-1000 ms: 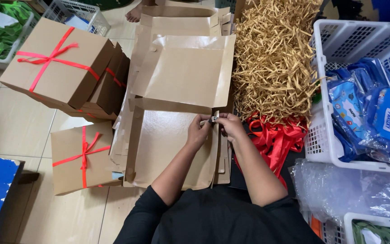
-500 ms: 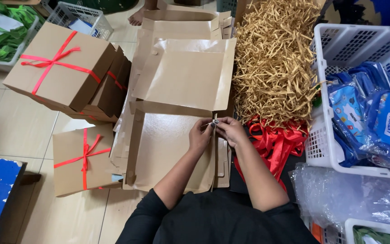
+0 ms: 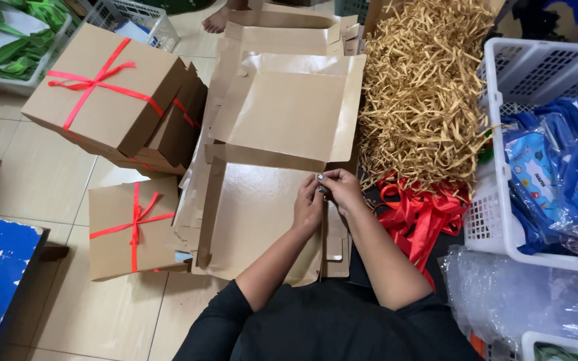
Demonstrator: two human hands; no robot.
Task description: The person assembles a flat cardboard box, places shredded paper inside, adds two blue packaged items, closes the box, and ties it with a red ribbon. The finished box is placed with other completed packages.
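Fingertips of the left hand (image 3: 308,208) and right hand (image 3: 342,190) pinch the right edge of the flat brown cardboard box blank (image 3: 262,220) lying before the person, where rough folding could tear or miscrease its flap.

The flat cardboard sheets (image 3: 282,127) were plain kraft brown. The tied boxes (image 3: 105,90) were brown with red ribbon. The paper shreds (image 3: 423,93) were straw-yellow, the loose ribbon pile (image 3: 419,217) red, the basket (image 3: 503,220) white, its packets (image 3: 556,174) blue.
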